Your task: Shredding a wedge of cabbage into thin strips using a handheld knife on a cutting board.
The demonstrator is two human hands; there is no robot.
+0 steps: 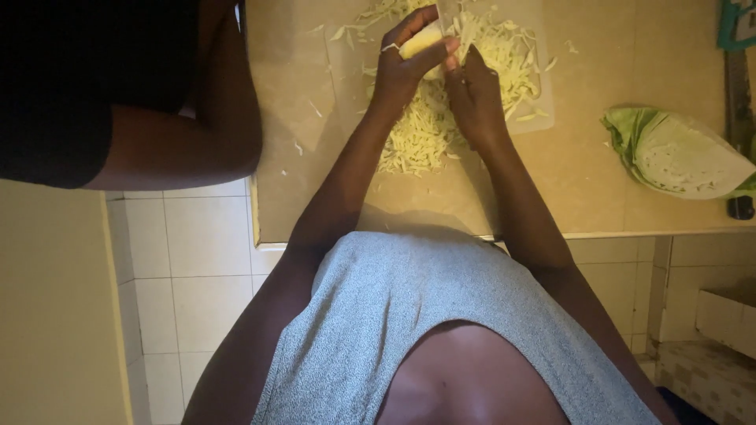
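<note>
My left hand (pixel 403 67) pinches a small pale yellow piece of cabbage (pixel 421 41) above a translucent cutting board (pixel 539 102). My right hand (pixel 475 98) is right beside it, fingers closed around what looks like a knife (pixel 449 17) whose thin blade points up against the cabbage piece; the handle is hidden in the hand. A heap of shredded cabbage (pixel 421 134) lies on the board under both hands.
A cut half cabbage (pixel 677 153) rests on the beige counter (pixel 591 181) to the right, next to a long dark object (pixel 739 118) at the edge. Another person's arm (pixel 201 142) leans on the counter's left corner. White tiles (pixel 197 267) show below.
</note>
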